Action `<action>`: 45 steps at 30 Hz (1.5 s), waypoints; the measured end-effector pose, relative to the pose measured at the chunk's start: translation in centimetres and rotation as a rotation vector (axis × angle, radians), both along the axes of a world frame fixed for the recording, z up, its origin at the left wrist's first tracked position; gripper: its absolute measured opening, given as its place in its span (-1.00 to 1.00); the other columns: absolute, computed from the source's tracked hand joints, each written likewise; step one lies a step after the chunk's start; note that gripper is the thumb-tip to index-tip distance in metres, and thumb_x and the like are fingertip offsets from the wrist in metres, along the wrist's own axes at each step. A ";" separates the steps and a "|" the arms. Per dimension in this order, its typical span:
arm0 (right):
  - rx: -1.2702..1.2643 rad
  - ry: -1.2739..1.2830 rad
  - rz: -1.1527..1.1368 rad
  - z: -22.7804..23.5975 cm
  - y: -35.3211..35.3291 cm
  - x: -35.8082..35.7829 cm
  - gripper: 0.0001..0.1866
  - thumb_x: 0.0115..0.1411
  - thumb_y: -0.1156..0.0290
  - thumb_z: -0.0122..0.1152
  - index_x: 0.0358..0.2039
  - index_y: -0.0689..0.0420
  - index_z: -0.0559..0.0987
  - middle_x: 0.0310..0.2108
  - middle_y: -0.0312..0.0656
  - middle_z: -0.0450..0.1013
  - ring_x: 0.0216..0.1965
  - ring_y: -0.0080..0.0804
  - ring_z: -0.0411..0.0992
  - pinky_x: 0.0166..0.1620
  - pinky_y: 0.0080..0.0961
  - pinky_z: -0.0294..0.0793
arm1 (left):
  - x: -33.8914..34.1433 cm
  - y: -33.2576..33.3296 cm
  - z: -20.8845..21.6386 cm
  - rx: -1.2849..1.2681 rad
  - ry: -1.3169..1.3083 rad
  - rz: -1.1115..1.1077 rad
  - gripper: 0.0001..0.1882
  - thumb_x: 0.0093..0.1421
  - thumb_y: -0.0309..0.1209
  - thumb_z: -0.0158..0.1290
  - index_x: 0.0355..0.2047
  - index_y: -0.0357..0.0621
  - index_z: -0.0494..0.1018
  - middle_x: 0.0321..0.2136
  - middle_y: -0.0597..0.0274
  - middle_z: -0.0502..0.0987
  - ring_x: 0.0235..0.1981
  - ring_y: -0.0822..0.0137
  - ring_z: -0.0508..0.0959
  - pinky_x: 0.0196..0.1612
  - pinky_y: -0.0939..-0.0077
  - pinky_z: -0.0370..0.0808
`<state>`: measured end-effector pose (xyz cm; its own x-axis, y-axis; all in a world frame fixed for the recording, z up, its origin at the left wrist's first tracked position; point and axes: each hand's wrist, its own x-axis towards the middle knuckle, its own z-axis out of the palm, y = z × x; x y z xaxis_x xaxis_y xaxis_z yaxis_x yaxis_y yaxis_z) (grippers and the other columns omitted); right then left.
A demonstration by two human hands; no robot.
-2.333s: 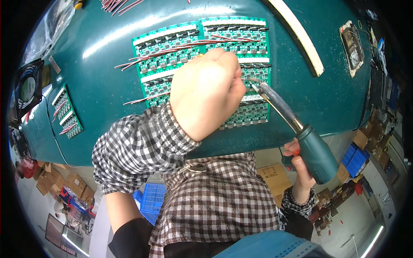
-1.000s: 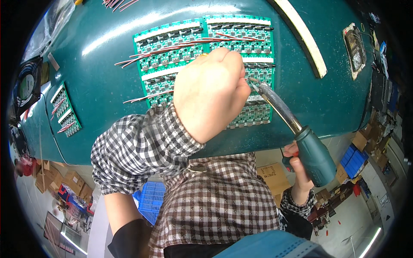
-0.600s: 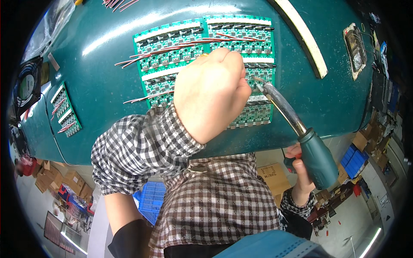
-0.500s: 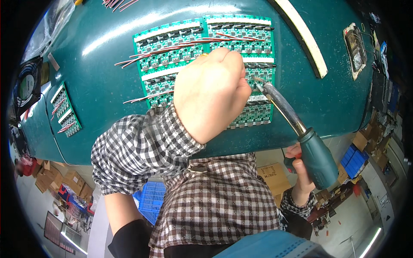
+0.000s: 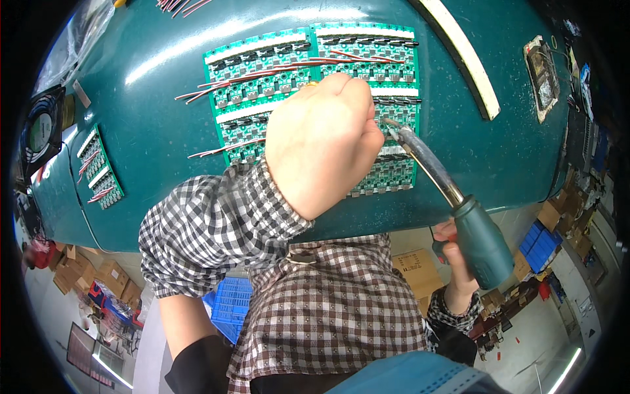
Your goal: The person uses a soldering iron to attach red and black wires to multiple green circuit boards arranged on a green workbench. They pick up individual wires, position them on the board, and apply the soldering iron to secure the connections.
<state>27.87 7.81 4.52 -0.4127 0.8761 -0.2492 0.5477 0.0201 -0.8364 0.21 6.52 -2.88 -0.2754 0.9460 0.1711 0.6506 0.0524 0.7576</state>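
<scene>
My left hand (image 5: 321, 144) is closed over the middle of the green circuit board panels (image 5: 230, 134); its fingertips, and whatever they pinch, are hidden behind the knuckles. In my right hand (image 5: 459, 262) is a soldering iron (image 5: 483, 243) with a dark green handle and a metal shaft. Its tip points at the right panel, close beside the fingers of my left hand. Whether the tip touches the board cannot be made out. Thin red and white wires (image 5: 262, 73) lie across the panels, above and to the left of my left hand.
On the dark green table (image 5: 157, 125), a smaller circuit board (image 5: 100, 167) with wires lies left, near a black fan (image 5: 42, 131). A long pale strip (image 5: 462, 56) and a soldering-iron rest or tray-like block (image 5: 543, 79) lie right. More wires (image 5: 184, 6) sit at the far edge.
The soldering iron and my right hand have shifted slightly left, bringing the tip nearer my left fingers. My left hand has barely moved.
</scene>
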 end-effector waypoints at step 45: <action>-0.094 0.088 -0.069 -0.3 -0.4 0.8 -0.44 0.00 0.36 0.63 -0.08 0.35 0.55 -0.39 -0.17 0.62 -0.35 -0.46 0.60 -0.18 -0.51 0.58 | 0.1 -0.2 0.2 0.024 -0.008 0.016 -0.83 -0.05 -0.60 0.22 -0.49 -0.14 0.45 -0.57 0.24 0.41 -0.57 0.28 0.46 -0.50 0.39 0.41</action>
<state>28.66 7.45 4.22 -0.3762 0.8776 -0.2971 0.4696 -0.0959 -0.8777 0.36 6.30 -2.67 -0.2919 0.9370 0.1917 0.6434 0.0440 0.7643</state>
